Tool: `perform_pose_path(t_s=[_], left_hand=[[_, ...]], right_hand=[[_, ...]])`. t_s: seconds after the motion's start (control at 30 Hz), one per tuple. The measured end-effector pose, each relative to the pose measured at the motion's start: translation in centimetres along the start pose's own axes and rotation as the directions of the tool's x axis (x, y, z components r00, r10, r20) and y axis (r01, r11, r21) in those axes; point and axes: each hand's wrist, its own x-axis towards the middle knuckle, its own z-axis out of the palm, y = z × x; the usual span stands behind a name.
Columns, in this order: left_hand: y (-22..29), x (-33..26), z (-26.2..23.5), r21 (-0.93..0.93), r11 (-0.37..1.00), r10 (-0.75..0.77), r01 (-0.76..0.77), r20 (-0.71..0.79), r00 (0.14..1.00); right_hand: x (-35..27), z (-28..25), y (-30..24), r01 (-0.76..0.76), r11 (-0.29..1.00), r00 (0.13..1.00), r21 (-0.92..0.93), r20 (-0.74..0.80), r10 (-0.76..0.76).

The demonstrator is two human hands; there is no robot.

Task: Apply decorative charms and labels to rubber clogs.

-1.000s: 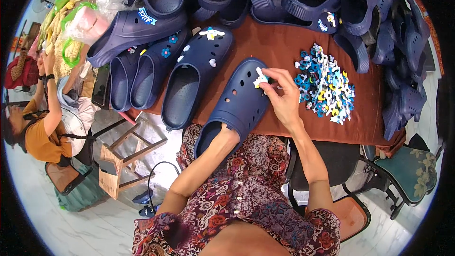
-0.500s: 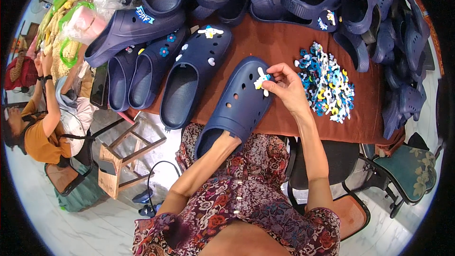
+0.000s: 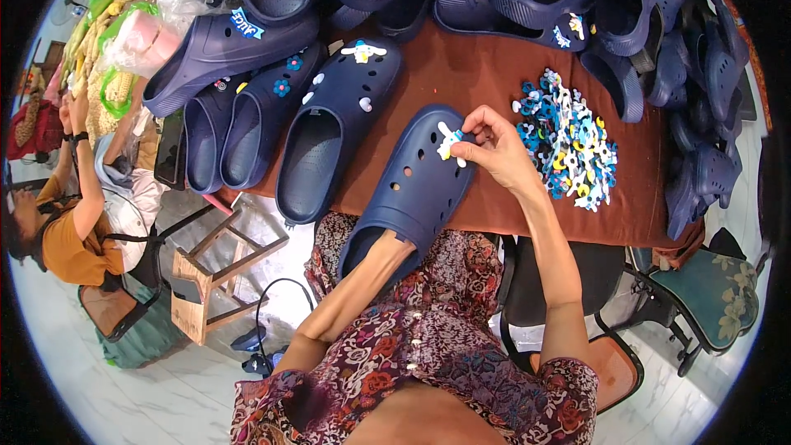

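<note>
A navy clog [image 3: 405, 206] with round vent holes lies tilted on the brown cloth in front of me. My left hand [image 3: 397, 249] reaches into its heel opening, so its fingers are hidden inside. My right hand [image 3: 497, 147] pinches a white, yellow and blue character-shaped shoe charm [image 3: 450, 142] between thumb and fingertips, against the upper near the toe. To the right is a heap of loose charms [image 3: 568, 148] in blue, white, yellow and black. Just left stands another navy clog [image 3: 342, 107] with a similar charm and small white ones on it.
More navy clogs [image 3: 259, 140] with charms stand at the left. Plain clogs [image 3: 540, 0] pile along the far and right sides of the brown-clothed table [image 3: 494, 66]. A person in an orange top [image 3: 78, 239] works at the left. A wooden stool [image 3: 198, 301] and chairs [image 3: 704, 297] stand below.
My right hand and the charm have shifted slightly left and down across the clog's upper. The left hand stays inside the clog.
</note>
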Motion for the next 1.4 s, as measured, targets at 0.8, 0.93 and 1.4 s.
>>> perform_pose_path(t_s=[0.8, 0.93, 1.4], left_hand=[[0.9, -0.9, 1.3, -0.045, 0.998, 0.030, -0.037, -0.140, 0.990], [1.0, -1.1, 1.6, -0.045, 0.998, 0.029, -0.036, -0.154, 0.988], [2.3, -2.5, 2.4, -0.020, 0.999, -0.034, 0.032, -0.137, 0.990]], right_hand=[[0.4, 0.9, -0.8, 0.128, 0.974, 0.986, -0.187, -0.085, -0.145], [0.4, 0.8, -1.2, 0.090, 0.985, 0.993, -0.150, -0.064, -0.101], [-0.5, 1.3, 0.6, 0.169, 0.951, 0.968, -0.260, -0.139, -0.211]])
